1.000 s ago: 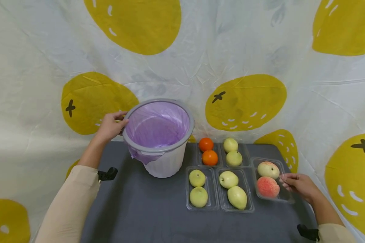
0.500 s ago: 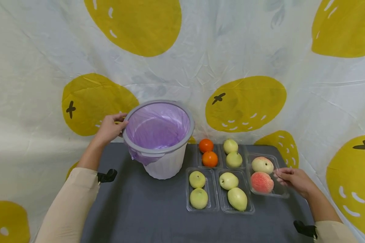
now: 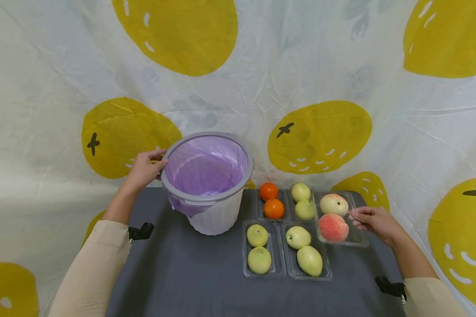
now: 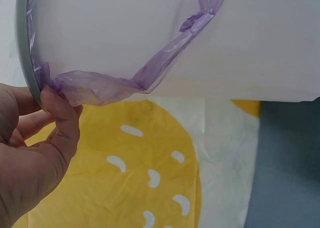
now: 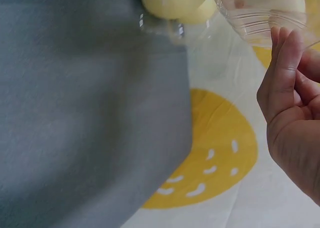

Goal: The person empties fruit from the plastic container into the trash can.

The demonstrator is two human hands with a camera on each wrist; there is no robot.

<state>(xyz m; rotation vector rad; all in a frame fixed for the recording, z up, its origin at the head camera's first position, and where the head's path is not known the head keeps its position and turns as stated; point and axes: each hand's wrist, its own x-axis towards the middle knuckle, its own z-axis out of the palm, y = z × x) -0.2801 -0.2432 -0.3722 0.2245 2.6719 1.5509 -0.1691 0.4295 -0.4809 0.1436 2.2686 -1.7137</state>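
Note:
My left hand (image 3: 143, 169) grips the grey rim of a white bin (image 3: 215, 220) lined with a purple bag (image 3: 206, 167). In the left wrist view the thumb (image 4: 62, 113) presses the rim from the bag side, the other fingers behind. My right hand (image 3: 374, 221) pinches the right side wall of a clear plastic tray (image 3: 356, 238) between thumb and fingers. It holds a pale peach (image 3: 334, 204) above a red one (image 3: 333, 227). The right wrist view shows this tray (image 5: 252, 28) raised above the table. In the head view it overlaps the back right tray.
On the grey table (image 3: 206, 281), right of the bin, stand several clear trays of fruit in pairs: orange fruits (image 3: 273, 208), green ones (image 3: 304, 210), yellow-green ones (image 3: 259, 259) and pale yellow ones (image 3: 309, 260). A lemon-print cloth (image 3: 238, 88) hangs behind the table.
My right hand has moved left and toward the back, carrying the tray of peaches from the table's right edge up to the other trays. The left hand keeps its grip on the bin.

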